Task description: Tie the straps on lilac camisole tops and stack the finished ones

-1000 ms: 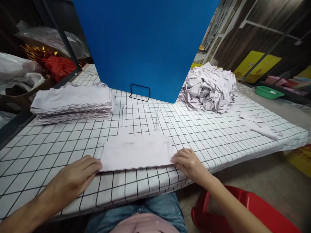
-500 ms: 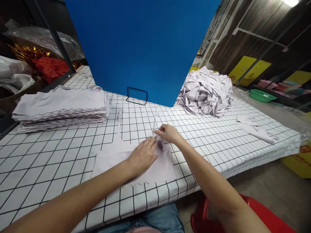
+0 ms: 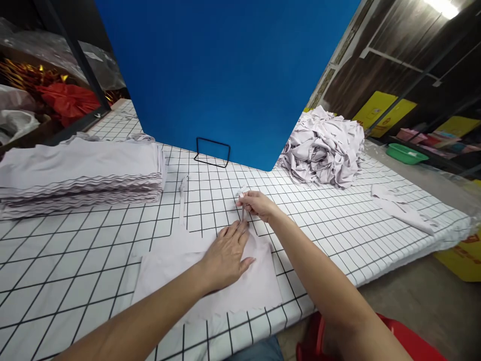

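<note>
A pale pinkish-white garment (image 3: 165, 271) with thin straps lies flat near the front edge of the checked table. On its upper right part my left hand (image 3: 227, 255) rests palm down, fingers stretched out and the thumb apart. Just beyond those fingertips, my right hand (image 3: 257, 204) pinches a narrow strap (image 3: 243, 213) of the garment, whose end sticks up past the fingers. The other strap (image 3: 183, 203) stretches away over the cloth to the left.
A neat stack of the same fabric (image 3: 82, 170) stands at left, and a loose heap of it (image 3: 323, 148) at back right. A blue board (image 3: 225, 75) with a wire stand (image 3: 213, 152) rises ahead. Fabric pieces (image 3: 404, 208) lie at right; a red stool (image 3: 406, 341) is below.
My right hand has lifted the strap a little, and its end now shows above the fingers. My left hand still presses the garment, its thumb spread wider. The view has shifted slightly.
</note>
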A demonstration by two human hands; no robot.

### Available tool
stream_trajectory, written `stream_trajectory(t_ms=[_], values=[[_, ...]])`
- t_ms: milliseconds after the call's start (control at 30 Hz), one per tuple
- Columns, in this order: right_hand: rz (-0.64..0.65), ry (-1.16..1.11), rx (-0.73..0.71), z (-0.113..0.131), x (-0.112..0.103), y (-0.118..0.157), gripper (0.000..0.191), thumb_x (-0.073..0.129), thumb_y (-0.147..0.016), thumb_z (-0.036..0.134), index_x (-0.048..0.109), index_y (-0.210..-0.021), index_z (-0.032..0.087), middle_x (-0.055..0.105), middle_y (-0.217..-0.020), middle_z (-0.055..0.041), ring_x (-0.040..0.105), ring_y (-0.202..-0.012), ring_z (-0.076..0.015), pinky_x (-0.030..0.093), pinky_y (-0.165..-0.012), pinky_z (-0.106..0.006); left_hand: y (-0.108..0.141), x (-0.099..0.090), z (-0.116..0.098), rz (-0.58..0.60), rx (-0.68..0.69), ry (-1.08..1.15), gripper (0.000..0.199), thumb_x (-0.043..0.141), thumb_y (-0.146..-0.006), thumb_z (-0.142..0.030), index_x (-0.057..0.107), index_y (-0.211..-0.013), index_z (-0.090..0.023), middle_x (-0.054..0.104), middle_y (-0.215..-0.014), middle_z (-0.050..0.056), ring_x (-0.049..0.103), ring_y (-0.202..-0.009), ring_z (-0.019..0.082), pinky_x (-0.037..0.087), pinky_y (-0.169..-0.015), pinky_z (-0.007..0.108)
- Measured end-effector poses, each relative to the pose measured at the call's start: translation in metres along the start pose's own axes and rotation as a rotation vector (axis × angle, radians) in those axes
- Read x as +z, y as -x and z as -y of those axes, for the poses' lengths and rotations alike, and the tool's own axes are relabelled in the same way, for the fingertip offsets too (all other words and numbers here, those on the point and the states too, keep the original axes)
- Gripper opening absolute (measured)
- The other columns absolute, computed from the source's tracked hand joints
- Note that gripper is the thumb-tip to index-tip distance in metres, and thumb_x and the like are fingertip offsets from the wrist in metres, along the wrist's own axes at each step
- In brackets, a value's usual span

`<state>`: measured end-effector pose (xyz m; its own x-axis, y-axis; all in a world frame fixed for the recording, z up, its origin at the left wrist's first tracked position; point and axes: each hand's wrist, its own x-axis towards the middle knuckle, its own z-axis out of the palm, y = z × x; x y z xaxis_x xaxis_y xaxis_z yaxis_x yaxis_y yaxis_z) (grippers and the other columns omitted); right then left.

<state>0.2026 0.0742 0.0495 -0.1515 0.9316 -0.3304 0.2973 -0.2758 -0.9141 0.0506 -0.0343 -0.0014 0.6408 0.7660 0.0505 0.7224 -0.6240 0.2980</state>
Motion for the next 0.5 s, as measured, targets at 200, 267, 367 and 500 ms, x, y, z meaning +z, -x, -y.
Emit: stream_trajectory(t_ms=[200, 267, 367, 500], values=[[-0.054, -0.280, -0.061, 0.025, -0.028, -0.035, 0.003, 0.062, -0.084, 0.015, 0.061, -0.081, 0.014, 0.072, -0.092, -0.0067, 0.044, -0.050, -0.0031, 0.024, -0.035, -0.016, 0.001, 0.000, 0.000, -0.004, 0.006, 0.018, 0.062, 0.039, -0.095, -0.053, 0.040, -0.145, -0.016, 0.020, -0.161, 0.014, 0.018, -0.149, 0.034, 0.025, -0.116, 0.053], [-0.065, -0.368, -0.094, 0.034, -0.036, -0.041, 0.004, 0.066, -0.082, 0.013, 0.065, -0.086, 0.014, 0.072, -0.092, -0.0061, 0.047, -0.052, -0.0028, 0.027, -0.036, -0.015, 0.001, -0.001, 0.000, -0.001, 0.004, 0.019, 0.062, 0.040, -0.095, -0.054, 0.040, -0.145, -0.017, 0.020, -0.161, 0.014, 0.018, -0.148, 0.034, 0.025, -0.116, 0.053], [-0.044, -0.388, -0.180, 0.040, -0.043, -0.040, 0.013, 0.069, -0.081, 0.014, 0.068, -0.094, 0.015, 0.071, -0.095, -0.0054, 0.054, -0.058, -0.0033, 0.033, -0.041, -0.015, 0.000, 0.000, 0.000, 0.012, 0.003, 0.011, 0.063, 0.038, -0.095, -0.054, 0.040, -0.145, -0.015, 0.018, -0.161, 0.014, 0.016, -0.149, 0.034, 0.024, -0.116, 0.053], [-0.033, -0.180, -0.412, 0.031, -0.040, -0.021, 0.016, 0.065, -0.086, 0.026, 0.069, -0.099, 0.018, 0.070, -0.103, -0.0060, 0.064, -0.076, -0.0084, 0.043, -0.053, -0.018, 0.000, 0.002, 0.000, 0.001, 0.009, 0.023, 0.064, 0.039, -0.095, -0.053, 0.040, -0.145, -0.013, 0.018, -0.161, 0.014, 0.016, -0.149, 0.034, 0.023, -0.117, 0.053]])
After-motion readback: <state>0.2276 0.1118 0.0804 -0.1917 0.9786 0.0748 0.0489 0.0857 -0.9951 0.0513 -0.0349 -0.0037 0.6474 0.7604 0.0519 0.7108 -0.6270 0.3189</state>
